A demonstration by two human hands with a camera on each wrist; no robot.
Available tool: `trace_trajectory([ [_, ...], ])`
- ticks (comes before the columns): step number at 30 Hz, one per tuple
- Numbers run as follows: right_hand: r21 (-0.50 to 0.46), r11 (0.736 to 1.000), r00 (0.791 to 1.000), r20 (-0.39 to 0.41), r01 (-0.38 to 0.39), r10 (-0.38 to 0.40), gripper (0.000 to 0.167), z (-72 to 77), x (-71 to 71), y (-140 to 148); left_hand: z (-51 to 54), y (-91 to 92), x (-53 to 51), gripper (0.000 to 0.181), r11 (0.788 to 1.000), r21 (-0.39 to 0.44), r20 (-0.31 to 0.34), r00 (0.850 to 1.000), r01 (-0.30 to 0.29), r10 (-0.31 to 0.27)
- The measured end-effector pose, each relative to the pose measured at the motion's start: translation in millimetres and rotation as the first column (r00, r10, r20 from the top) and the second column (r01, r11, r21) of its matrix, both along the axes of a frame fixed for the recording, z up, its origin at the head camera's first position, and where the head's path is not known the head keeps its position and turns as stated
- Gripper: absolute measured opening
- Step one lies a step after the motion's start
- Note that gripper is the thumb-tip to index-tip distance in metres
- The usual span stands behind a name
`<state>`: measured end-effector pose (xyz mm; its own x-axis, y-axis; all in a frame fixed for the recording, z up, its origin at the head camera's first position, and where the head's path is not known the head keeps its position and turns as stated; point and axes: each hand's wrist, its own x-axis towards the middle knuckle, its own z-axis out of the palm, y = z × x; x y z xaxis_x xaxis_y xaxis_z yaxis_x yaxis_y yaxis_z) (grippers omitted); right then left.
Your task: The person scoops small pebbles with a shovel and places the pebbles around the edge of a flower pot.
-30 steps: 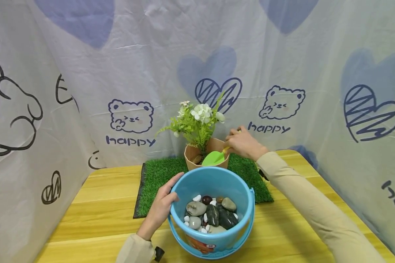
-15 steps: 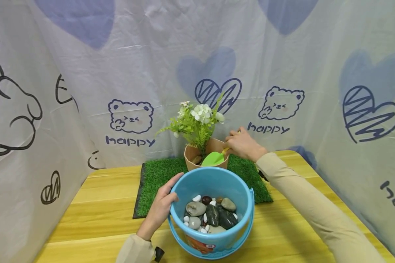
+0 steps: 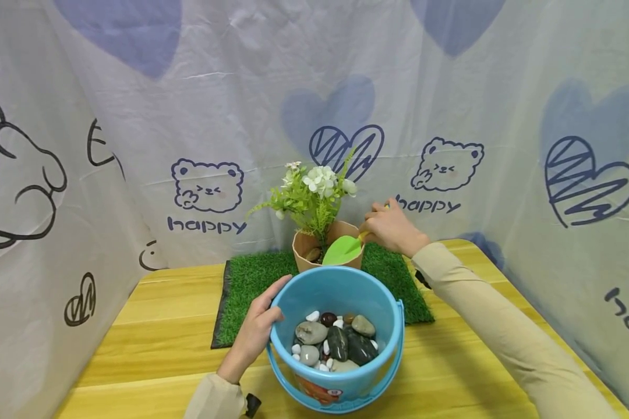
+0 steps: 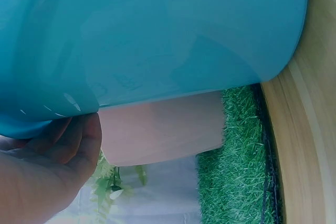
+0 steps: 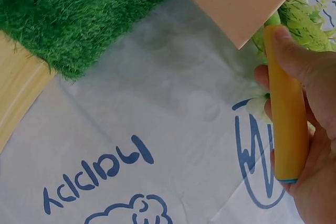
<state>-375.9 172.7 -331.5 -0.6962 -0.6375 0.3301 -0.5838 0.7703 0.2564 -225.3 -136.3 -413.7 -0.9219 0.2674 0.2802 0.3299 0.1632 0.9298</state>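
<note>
The right hand (image 3: pixel 393 228) grips a small shovel by its yellow handle (image 5: pixel 287 108); the shovel's green blade (image 3: pixel 342 250) is tilted down inside the tan pot (image 3: pixel 300 260). In the head view, a brown stone (image 3: pixel 313 254) lies in the pot beside the white-flowered plant (image 3: pixel 321 181). The left hand (image 3: pixel 257 323) holds the left rim of the blue bucket (image 3: pixel 338 285), thumb at the rim. Grey, black, white and reddish stones lie in the bucket. In the left wrist view, fingers (image 4: pixel 86 140) press against the bucket's side. The blade's tip is hidden.
Green turf (image 3: pixel 251 285) lies under the pot on the wooden table (image 3: pixel 173 326). The bucket stands in front of the pot, its blue handle (image 3: pixel 314 401) hanging down at the front. A printed cloth (image 3: pixel 204 116) surrounds the table at the back and sides.
The right hand has shifted slightly right and the shovel's blade has risen a little with it. The left hand and the bucket have stayed in place.
</note>
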Motion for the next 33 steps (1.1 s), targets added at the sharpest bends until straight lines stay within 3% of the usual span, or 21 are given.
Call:
trace_trajectory([
  [6,-0.032,0.998,0.998,-0.025,0.048,-0.049,0.015,5.0,1.8,-0.8,0.0,-0.3,-0.5,0.073,1.000,0.000,0.000,1.000,0.009,-0.009],
  [12,-0.068,0.996,0.997,0.056,0.062,-0.058,0.020,5.6,3.1,-0.6,0.9,-0.2,-0.3,0.073,1.000,0.007,0.004,1.000,0.013,-0.013],
  [20,-0.121,0.990,0.993,0.105,0.067,-0.054,0.022,-3.4,4.2,2.8,-0.8,-0.4,0.2,0.072,1.000,0.009,0.005,1.000,0.014,-0.014],
  [33,-0.149,0.989,0.993,0.115,0.022,-0.005,0.025,-18.0,9.2,9.0,-0.7,-0.4,-0.5,0.072,1.000,0.016,-0.006,1.000,0.014,-0.014],
])
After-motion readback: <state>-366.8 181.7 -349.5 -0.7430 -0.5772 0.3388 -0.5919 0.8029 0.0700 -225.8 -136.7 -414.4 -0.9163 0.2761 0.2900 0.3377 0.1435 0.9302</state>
